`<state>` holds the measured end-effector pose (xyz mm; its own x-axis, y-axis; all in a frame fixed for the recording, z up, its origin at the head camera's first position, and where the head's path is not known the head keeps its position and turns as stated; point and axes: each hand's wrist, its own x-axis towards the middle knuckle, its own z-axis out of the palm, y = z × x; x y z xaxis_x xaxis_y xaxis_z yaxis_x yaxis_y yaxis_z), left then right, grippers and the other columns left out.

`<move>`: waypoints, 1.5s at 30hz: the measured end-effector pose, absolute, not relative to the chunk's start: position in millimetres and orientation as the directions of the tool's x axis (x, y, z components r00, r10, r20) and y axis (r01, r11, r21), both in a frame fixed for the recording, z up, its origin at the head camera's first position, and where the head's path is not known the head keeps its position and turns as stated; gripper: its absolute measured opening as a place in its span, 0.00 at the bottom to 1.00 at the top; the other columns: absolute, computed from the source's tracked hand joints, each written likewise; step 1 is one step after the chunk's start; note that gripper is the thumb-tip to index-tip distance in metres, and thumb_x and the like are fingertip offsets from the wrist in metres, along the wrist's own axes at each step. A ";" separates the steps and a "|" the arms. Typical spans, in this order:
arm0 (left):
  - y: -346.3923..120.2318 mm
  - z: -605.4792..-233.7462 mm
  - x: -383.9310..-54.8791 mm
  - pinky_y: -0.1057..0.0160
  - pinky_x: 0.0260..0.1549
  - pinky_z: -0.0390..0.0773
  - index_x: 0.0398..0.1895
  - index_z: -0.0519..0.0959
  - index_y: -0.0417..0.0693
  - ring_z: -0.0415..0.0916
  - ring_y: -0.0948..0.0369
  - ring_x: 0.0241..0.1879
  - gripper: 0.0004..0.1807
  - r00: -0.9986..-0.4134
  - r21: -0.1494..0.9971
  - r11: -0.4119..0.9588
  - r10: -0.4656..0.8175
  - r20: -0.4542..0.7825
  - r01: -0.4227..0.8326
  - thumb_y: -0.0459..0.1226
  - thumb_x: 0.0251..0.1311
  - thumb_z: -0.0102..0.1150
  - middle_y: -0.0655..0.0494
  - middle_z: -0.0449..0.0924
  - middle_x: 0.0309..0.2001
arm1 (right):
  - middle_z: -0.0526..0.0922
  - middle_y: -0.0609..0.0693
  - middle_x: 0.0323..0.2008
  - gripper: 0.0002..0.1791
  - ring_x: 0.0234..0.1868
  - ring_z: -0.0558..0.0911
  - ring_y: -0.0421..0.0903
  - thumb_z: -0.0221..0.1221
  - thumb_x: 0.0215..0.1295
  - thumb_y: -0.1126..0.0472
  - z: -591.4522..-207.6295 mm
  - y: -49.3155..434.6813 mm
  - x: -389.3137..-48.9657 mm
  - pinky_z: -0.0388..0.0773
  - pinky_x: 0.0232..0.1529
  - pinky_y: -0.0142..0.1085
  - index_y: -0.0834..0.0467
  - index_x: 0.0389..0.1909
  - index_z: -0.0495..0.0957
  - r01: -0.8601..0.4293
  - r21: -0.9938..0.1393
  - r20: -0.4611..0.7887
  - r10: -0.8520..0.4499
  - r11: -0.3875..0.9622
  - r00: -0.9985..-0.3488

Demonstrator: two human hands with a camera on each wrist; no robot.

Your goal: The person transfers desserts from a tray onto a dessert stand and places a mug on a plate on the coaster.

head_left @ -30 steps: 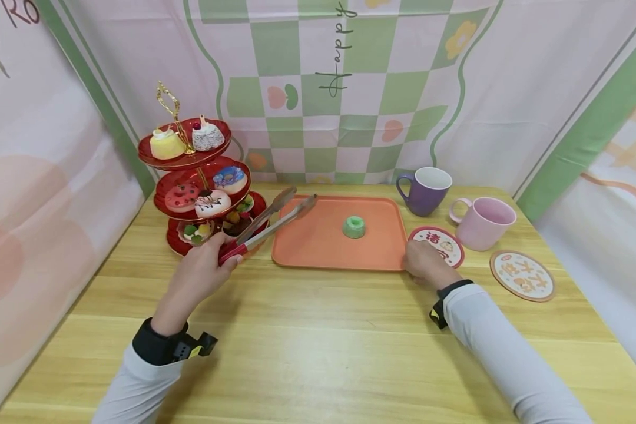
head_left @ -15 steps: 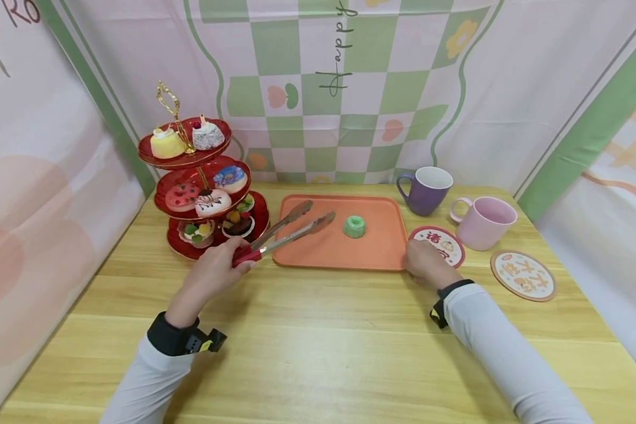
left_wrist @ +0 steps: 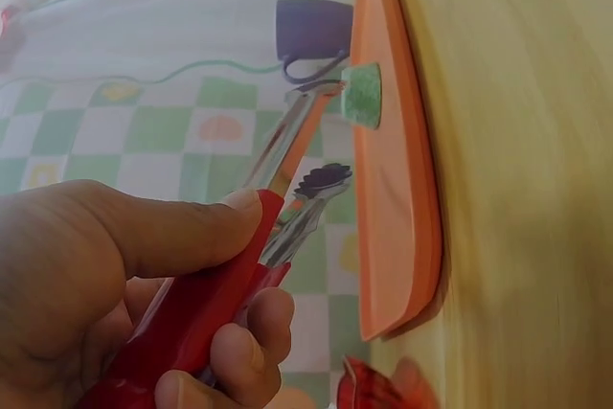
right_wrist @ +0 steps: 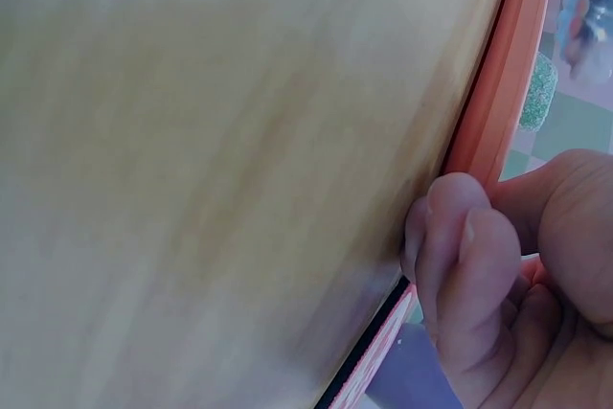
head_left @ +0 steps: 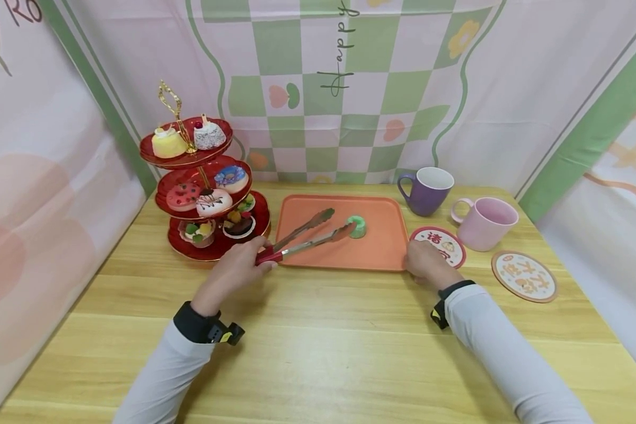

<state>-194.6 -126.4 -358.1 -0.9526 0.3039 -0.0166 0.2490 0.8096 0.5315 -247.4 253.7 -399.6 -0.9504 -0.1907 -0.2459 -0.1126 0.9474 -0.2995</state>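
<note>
My left hand (head_left: 237, 270) grips red-handled metal tongs (head_left: 314, 242), their arms spread apart. The tongs reach over the orange tray (head_left: 384, 250). In the head view, one tip overlaps the left side of a small green ring-shaped cake (head_left: 358, 229); whether they touch, I cannot tell. The left wrist view has thumb and fingers wrapped round the red handle (left_wrist: 192, 318), with one tip close beside the green cake (left_wrist: 362, 96). At the tray's near right corner, my right hand (head_left: 428, 262) pinches the rim between thumb and curled fingers, beside a red-edged coaster (head_left: 445, 241).
A red three-tier stand (head_left: 206, 252) with several cakes and tarts stands left of the tray. Behind and right are a purple mug (head_left: 429, 194), a pink mug (head_left: 484, 227) and an orange-edged coaster (head_left: 524, 277). A patterned cloth (head_left: 328, 129) hangs behind the table.
My left hand has moved right, away from the tiered stand, bringing the spread tongs over the tray to the green cake. My right hand has stayed at the tray corner.
</note>
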 end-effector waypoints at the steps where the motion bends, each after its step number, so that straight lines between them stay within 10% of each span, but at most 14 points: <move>1: -124.4 -358.7 -195.8 0.60 0.28 0.69 0.51 0.72 0.43 0.69 0.56 0.28 0.20 -0.951 0.529 0.810 0.309 -0.020 0.252 0.41 0.57 0.63 0.52 0.74 0.31 | 0.72 0.56 0.19 0.10 0.12 0.74 0.44 0.46 0.61 0.71 -399.1 253.6 -247.2 0.70 0.12 0.32 0.64 0.20 0.69 -0.116 -0.301 -0.244 -0.194 0.946 -0.950; 45: -114.4 -344.5 -186.6 0.61 0.23 0.67 0.50 0.74 0.45 0.68 0.57 0.25 0.17 -0.956 0.514 0.820 0.294 -0.002 0.252 0.39 0.58 0.62 0.53 0.74 0.30 | 0.73 0.53 0.13 0.12 0.10 0.74 0.42 0.45 0.63 0.71 -396.1 252.4 -247.1 0.69 0.12 0.31 0.65 0.20 0.69 -0.075 -0.320 -0.289 -0.172 0.944 -0.942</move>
